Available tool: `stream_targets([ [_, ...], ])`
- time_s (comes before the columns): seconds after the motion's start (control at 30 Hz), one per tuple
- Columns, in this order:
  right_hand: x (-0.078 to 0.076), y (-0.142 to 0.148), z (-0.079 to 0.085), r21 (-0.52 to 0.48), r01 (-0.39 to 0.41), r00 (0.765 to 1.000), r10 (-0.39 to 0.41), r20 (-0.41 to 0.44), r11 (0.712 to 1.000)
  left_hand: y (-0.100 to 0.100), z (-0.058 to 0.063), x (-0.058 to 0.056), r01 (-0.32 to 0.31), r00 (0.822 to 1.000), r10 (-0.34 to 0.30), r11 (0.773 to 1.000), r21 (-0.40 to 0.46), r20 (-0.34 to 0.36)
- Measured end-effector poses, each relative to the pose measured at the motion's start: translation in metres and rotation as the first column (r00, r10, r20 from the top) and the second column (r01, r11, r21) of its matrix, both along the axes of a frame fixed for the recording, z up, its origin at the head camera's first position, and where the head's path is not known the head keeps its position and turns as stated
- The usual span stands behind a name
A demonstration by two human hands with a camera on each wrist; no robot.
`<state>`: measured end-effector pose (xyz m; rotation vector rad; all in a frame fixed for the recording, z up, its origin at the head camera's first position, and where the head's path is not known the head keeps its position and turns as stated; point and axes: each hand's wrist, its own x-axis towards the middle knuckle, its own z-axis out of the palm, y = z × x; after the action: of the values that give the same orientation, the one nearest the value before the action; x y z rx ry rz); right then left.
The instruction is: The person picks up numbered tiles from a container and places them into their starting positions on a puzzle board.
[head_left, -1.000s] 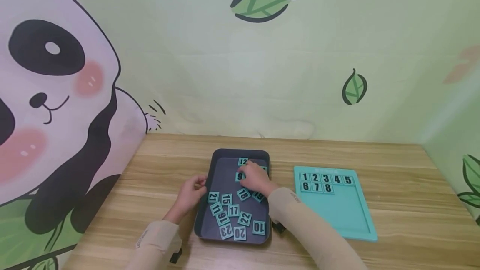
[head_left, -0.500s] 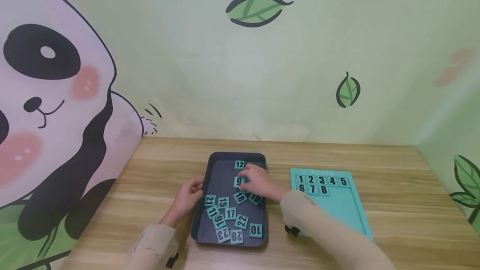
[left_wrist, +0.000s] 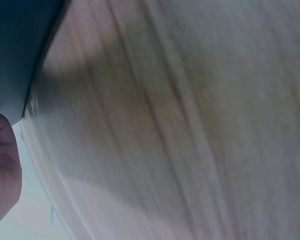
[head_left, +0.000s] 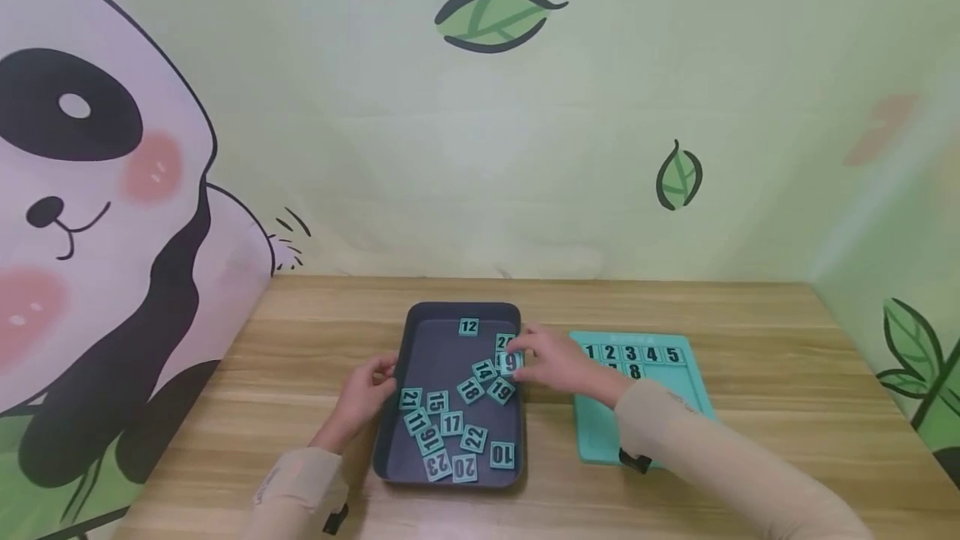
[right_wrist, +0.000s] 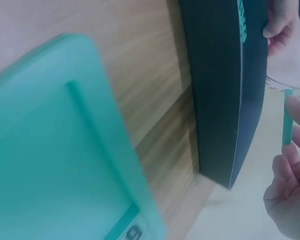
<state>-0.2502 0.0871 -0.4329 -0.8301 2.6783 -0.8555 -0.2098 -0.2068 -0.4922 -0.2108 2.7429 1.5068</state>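
My right hand pinches a turquoise number tile marked 9 between thumb and fingers, over the right rim of the dark tray. In the right wrist view this tile is edge-on, raised above the tray wall. My left hand holds the tray's left rim; its fingers meet the tray wall in the left wrist view. Several loose number tiles lie in the tray, among them 12, 18 and 10. The held tile partly covers another one beneath.
Right of the tray lies a turquoise board with a raised rim. Tiles from 1 to 8 line its top rows, partly hidden by my right hand and forearm. Behind the wooden table stands a printed backdrop.
My right hand has picked up the 9 tile and carried it rightward to the tray's right rim, uncovering the 14 and 24 tiles. My left hand stays at the tray's left rim.
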Motion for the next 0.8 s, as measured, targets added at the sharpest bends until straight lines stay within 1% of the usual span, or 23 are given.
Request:
stream_targets([
  [0.1, 0.004, 0.013, 0.004, -0.027, 0.068, 0.996, -0.066, 0.059, 0.997, 0.0, 0.001, 0.0, 0.001, 1.0, -0.001, 1.0, -0.004, 0.003],
  [0.2, 0.007, 0.026, 0.006, -0.036, 0.104, 0.992, -0.101, 0.072, 0.994, 0.0, 0.001, 0.0, 0.001, 1.0, -0.001, 1.0, -0.002, 0.003],
  [0.5, 0.008, 0.073, 0.004, -0.024, 0.095, 0.995, -0.096, -0.036, 0.995, -0.001, 0.0, 0.0, 0.006, 1.0, -0.006, 1.0, -0.007, -0.011],
  [0.7, 0.005, 0.11, -0.005, -0.019, 0.157, 0.983, -0.158, -0.091, 0.987, 0.0, 0.0, -0.001, 0.01, 1.0, -0.01, 1.0, -0.009, -0.005],
  [0.8, 0.004, 0.125, -0.012, -0.023, 0.193, 0.976, -0.195, -0.096, 0.981, 0.001, 0.001, -0.001, 0.007, 1.0, -0.007, 1.0, -0.009, -0.012],
])
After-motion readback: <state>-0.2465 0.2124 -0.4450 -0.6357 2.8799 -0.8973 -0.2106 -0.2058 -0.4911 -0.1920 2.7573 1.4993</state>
